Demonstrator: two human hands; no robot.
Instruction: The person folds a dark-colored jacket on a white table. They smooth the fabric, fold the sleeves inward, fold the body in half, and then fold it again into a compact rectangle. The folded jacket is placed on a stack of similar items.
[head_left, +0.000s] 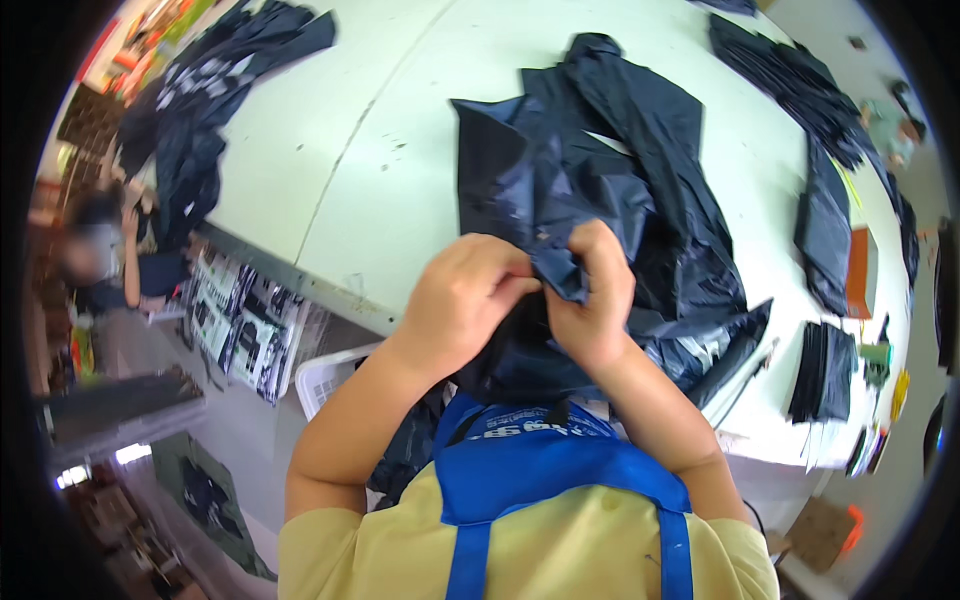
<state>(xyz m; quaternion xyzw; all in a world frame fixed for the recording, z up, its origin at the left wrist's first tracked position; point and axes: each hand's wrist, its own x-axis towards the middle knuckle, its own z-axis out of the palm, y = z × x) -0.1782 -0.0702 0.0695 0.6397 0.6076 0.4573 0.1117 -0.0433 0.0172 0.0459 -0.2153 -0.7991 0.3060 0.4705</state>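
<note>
A dark navy garment of thin, shiny cloth [680, 190] lies bunched on the white table in front of me and hangs over its near edge. My left hand [465, 295] pinches an edge of this cloth between thumb and fingers. Close beside it, my right hand [592, 292] grips a gathered fold of the same garment, fingers curled round it. Both hands meet just above the near table edge. The fingertips partly hide the spot where the cloth is held.
The white table [400, 200] carries more dark garments [230, 80] at the far left and a dark pile [785, 85] at the far right. Folded black pieces [825, 370] and an orange-brown box [861, 272] stand at right. A white basket [318, 385] sits below the edge. Another person [105, 245] is at left.
</note>
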